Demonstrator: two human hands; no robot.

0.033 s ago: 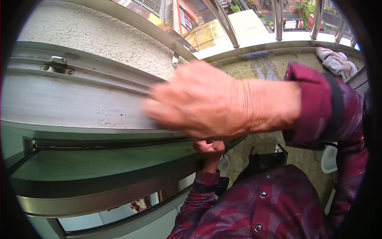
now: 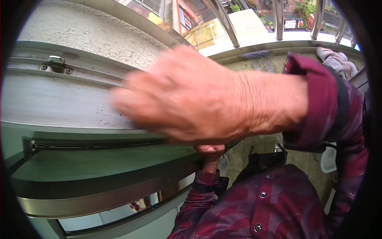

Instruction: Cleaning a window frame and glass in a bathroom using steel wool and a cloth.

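Note:
My right hand (image 2: 187, 95) crosses the middle of the view, its back toward me. Its fingers curl inward and blur with motion; whatever they hold is hidden beneath the hand. It is over the pale metal window frame (image 2: 59, 97), whose surface carries small dark specks. Lower down, mostly covered by my right hand, my left hand (image 2: 211, 149) is closed beside the end of the dark sash rail (image 2: 119, 183). What lies inside my left hand does not show. A metal catch (image 2: 56, 60) with two screws sits in the frame's track at the left.
A rough white wall ledge (image 2: 91, 34) runs above the frame. Metal railing bars (image 2: 279, 20) stand at the far side, with a crumpled grey cloth (image 2: 337, 62) near them. Green glass (image 2: 99, 161) lies below the frame. A white container (image 2: 329, 158) is at the lower right.
My right hand has moved left along the window frame and looks larger in view. It now covers more of my left hand, which has stayed in place.

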